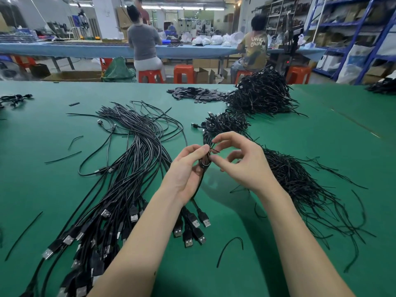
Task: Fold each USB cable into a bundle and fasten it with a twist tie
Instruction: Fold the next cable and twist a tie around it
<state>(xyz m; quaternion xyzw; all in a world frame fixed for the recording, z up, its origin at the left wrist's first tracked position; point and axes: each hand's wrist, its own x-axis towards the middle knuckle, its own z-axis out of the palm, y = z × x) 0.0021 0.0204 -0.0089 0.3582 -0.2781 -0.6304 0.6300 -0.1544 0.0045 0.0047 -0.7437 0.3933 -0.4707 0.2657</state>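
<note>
**A:** whats the cable look like rn?

**B:** black USB cable (204, 162) folded into a tight narrow bundle, held up over the green table (300, 136) about mid-frame; looks like several strands side by side w/ a glossy sheen; its tail hangs down below the palm

**A:** and the hands?

**B:** left hand (186, 170) is curled round the bundle, thumb pressed on top; right hand (240, 159) pinches a thin black twist tie (214, 150) w/ thumb + index fingertips right at the top of the bundle, other fingers loosely curled; tie touches the cable, cant tell how far its wrapped

**A:** rest of the table?

**B:** loose cables (132, 168) fanned out on the left, plugs toward the cam; pile of ties (300, 185) on the right; finished bundles (227, 123) heaped just behind the hands
</note>
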